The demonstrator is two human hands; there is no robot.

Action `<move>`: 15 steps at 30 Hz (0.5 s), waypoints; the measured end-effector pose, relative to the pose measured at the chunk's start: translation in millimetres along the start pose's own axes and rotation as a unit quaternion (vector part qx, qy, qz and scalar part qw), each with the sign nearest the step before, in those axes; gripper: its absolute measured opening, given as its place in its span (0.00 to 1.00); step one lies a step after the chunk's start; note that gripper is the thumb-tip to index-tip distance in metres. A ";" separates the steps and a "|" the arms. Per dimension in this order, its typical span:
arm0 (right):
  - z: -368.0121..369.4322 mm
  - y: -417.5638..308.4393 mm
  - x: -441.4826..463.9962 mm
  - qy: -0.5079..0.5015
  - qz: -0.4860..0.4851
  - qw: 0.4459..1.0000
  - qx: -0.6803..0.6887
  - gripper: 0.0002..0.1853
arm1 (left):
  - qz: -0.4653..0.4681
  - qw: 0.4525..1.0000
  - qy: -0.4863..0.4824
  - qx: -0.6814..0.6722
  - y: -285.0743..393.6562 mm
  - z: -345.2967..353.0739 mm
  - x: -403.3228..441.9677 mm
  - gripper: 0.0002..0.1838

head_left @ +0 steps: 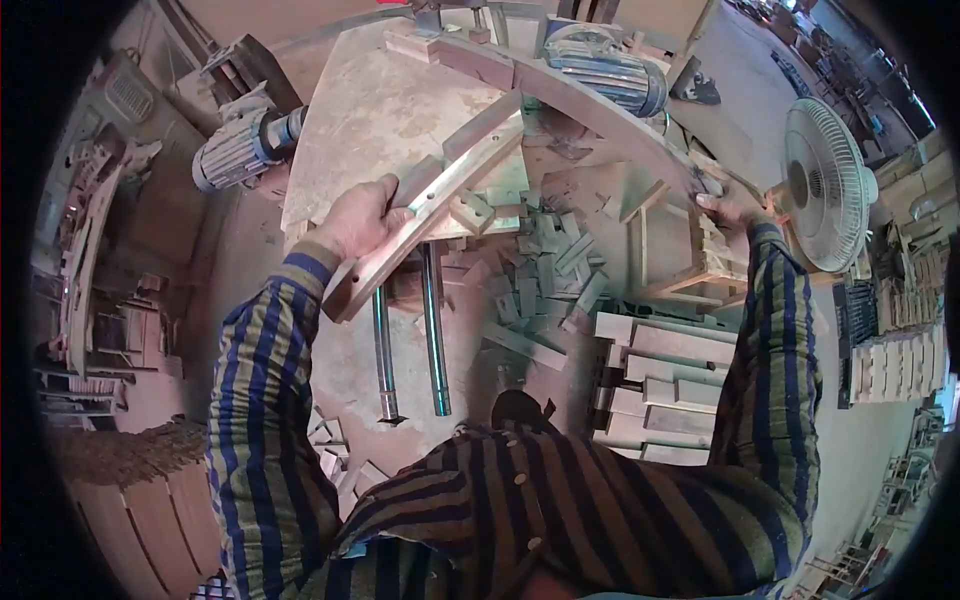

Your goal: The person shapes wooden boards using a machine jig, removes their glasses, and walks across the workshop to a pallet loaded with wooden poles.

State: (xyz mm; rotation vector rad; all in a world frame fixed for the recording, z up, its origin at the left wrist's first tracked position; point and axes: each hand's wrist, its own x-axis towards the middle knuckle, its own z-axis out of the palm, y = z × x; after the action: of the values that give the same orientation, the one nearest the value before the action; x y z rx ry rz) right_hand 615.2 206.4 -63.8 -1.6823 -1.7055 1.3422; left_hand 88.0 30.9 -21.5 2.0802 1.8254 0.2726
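My left hand [368, 215] is closed around the wooden bar with holes [440, 200], which slants from lower left to upper right over the edge of the machine table [350, 110]. A long wooden board [600, 118] runs from the back of this table down to the right. My right hand [733, 203] grips its near right end, thumb on top. A short wood block [467, 212] lies against the bar with holes. At the back, the board passes near a red machine part, whose details are too small to tell.
Motors stand left [235, 150] and back right [608, 75] of the table. A fan [825, 180] is beside my right hand. Two metal rods [433, 330] stick out below the table. Wood offcuts [560, 260] and stacked wood pieces [665, 385] lie beneath.
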 end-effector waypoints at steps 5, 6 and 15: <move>-6.5 26.6 24.6 -0.046 0.004 0.997 0.069 0.21 | -0.001 0.999 0.011 0.047 7.9 -6.2 -0.5 0.17; -9.0 32.7 32.1 -0.050 0.017 0.995 0.089 0.20 | -0.005 0.999 0.014 0.047 8.0 -6.5 -0.1 0.17; 22.4 34.5 -46.8 -0.087 -0.009 0.996 0.020 0.20 | -0.212 0.970 0.054 0.104 -0.9 -7.2 21.5 0.20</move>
State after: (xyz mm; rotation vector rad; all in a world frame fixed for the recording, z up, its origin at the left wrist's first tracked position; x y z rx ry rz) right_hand 625.1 149.3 -86.7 -1.5641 -1.7709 1.5430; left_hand 87.6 53.2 -17.2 1.7624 2.3952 0.0841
